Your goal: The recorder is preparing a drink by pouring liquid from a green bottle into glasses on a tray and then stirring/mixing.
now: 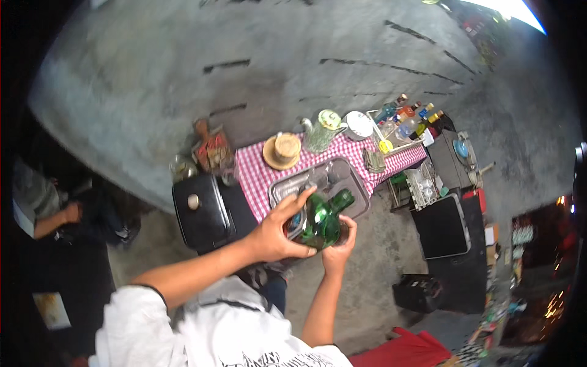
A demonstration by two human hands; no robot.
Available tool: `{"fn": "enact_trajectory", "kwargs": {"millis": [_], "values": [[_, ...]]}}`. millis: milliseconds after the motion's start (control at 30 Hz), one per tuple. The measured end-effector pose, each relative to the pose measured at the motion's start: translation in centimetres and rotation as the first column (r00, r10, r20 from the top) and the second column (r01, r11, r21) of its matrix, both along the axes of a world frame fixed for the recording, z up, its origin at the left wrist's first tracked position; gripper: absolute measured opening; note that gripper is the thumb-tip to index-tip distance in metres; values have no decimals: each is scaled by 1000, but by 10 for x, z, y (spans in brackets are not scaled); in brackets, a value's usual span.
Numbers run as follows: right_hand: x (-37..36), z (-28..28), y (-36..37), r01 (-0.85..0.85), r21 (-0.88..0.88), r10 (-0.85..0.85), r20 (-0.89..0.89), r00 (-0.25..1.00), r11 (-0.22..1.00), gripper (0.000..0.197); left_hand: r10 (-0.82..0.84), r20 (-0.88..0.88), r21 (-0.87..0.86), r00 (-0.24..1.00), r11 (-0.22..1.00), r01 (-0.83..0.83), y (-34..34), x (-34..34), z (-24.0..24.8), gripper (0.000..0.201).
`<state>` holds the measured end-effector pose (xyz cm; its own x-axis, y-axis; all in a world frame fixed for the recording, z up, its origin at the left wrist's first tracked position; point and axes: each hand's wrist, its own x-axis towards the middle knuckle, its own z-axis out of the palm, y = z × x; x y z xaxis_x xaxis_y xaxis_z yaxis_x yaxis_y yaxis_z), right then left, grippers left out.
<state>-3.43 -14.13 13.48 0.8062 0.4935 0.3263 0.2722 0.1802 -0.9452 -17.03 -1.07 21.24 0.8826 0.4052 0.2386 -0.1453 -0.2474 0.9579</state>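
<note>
A green glass bottle is held up in front of me, tilted, its neck toward the upper right. My left hand grips it from the left, thumb below and fingers reaching over its far side. Around its lower right side curls my right hand; the bottle hides part of those fingers. Beneath and beyond my hands lies a grey metal tray, partly covered by them. Clear drinking glasses stand in the tray's far part.
A pink-and-white checked cloth covers the table. Along its back are a straw-coloured cup on a saucer, a patterned teapot, a white bowl and a crate of bottles. A black case stands left; another person's hand is far left.
</note>
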Motion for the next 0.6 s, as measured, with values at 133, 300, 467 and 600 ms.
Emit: {"fn": "enact_trajectory", "kwargs": {"millis": [133,300,467,600], "values": [[3,12,1,-50,23,51,-14,999,998,52,47,51,56,998,997,-50,4,2,-14,112],[18,31,-6,-4,-26,5,19,1000,1000,51,16,31,59,999,998,-18,1,16,-18,113],[25,38,-6,-26,-32,27,9,1000,999,50,14,35,54,999,998,-16,-3,20,-23,112],[31,38,-12,-68,-93,72,42,997,993,51,25,61,11,998,1000,-26,-4,20,-27,113]]}}
